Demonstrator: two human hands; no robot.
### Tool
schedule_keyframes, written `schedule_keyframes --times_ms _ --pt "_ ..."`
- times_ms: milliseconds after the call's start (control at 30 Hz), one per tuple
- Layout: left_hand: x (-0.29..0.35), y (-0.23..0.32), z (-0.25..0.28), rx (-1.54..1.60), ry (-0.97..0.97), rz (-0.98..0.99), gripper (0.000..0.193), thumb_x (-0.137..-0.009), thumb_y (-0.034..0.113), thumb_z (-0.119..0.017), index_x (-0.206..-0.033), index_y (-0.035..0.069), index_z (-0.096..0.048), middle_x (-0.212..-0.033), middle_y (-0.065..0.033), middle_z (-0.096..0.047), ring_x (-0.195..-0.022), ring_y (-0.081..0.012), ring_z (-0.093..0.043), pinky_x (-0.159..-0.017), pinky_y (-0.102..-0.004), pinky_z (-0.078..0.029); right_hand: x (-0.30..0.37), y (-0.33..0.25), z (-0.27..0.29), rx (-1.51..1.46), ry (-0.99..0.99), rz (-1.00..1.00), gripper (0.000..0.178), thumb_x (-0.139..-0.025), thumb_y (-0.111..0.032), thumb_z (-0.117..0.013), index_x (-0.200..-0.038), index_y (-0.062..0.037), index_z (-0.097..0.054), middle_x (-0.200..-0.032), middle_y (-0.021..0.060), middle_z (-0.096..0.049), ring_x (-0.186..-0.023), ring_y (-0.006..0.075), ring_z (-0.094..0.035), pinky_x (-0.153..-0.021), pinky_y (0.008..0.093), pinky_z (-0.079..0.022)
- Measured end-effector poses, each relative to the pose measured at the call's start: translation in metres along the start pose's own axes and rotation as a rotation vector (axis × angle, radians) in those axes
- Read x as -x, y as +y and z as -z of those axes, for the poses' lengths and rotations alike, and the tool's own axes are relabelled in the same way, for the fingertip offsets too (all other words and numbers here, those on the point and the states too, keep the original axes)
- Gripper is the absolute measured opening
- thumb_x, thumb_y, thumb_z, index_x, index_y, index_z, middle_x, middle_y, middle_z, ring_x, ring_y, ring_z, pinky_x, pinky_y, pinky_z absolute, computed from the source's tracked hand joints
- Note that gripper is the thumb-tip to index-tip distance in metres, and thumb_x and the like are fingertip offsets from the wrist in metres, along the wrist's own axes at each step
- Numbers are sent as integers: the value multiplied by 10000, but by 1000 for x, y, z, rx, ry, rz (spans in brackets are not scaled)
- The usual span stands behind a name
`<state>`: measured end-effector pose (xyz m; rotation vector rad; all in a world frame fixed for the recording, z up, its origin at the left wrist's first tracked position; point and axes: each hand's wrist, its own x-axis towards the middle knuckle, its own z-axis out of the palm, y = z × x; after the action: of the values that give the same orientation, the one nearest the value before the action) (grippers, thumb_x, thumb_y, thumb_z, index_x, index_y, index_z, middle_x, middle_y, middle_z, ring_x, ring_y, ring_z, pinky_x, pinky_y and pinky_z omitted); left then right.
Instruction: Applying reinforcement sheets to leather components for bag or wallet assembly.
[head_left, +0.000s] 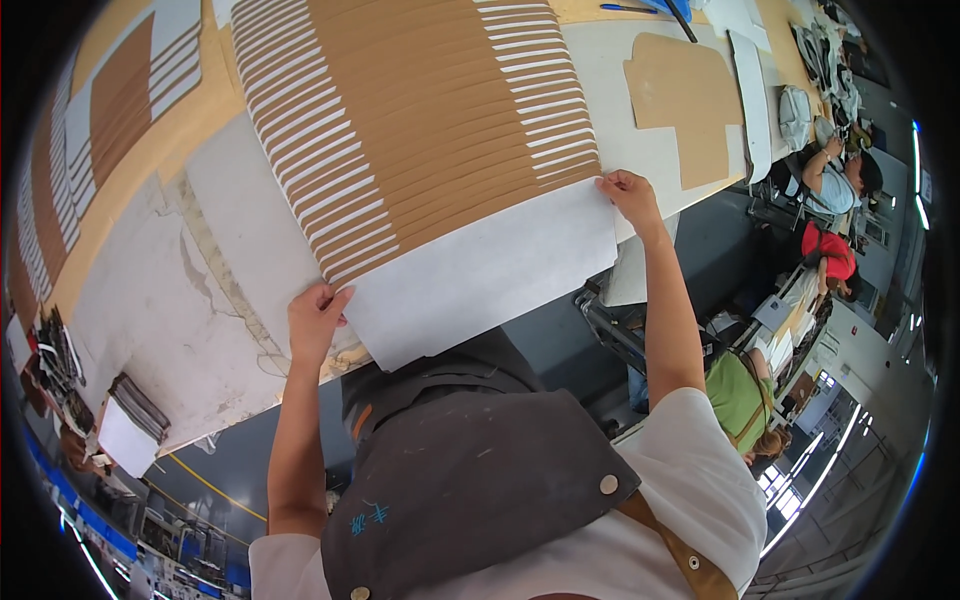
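Observation:
A long row of overlapping brown pieces [430, 120] with white strips along both sides lies fanned out on the table in front of me. At its near end a plain white sheet [480, 270] with notched corners reaches past the table's edge towards my apron. My left hand [318, 320] is closed on the sheet's left edge, thumb and fingers pinched together. Farther off on the right, my right hand [632, 203] pinches the opposite edge, where the sheet meets the last brown piece. The undersides of the pieces are hidden.
More fanned brown and white pieces [125, 75] lie at the far left. A tan T-shaped template [685, 90] and a blue pen [628, 8] are on the right side. A small stack [135, 425] sits at the near left corner. Other people [740, 400] work on the right.

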<state>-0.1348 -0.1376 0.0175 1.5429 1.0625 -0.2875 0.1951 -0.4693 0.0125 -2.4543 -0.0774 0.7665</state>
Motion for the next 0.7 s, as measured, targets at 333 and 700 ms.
schedule_keyframes --times_ms 333,700 --pt "-1 2 -3 -21 64 -27 274 -754 161 -678 -622 -27 -528 -531 -40 -524 -463 -72 -507 -425 -203 -431 -5 16 -2 -32 6 5 218 -750 -222 -650 -800 -11 -623 -652 27 -586 -592 88 -498 -551 232 -412" --pt "-1 -7 -6 70 131 -18 234 -741 164 -688 -694 -44 -594 -561 -64 -572 -478 -84 -549 -443 -208 -455 -5 21 1 100 68 140 193 -760 -203 -649 -774 -14 -614 -656 43 -604 -612 95 -542 -576 242 -438"
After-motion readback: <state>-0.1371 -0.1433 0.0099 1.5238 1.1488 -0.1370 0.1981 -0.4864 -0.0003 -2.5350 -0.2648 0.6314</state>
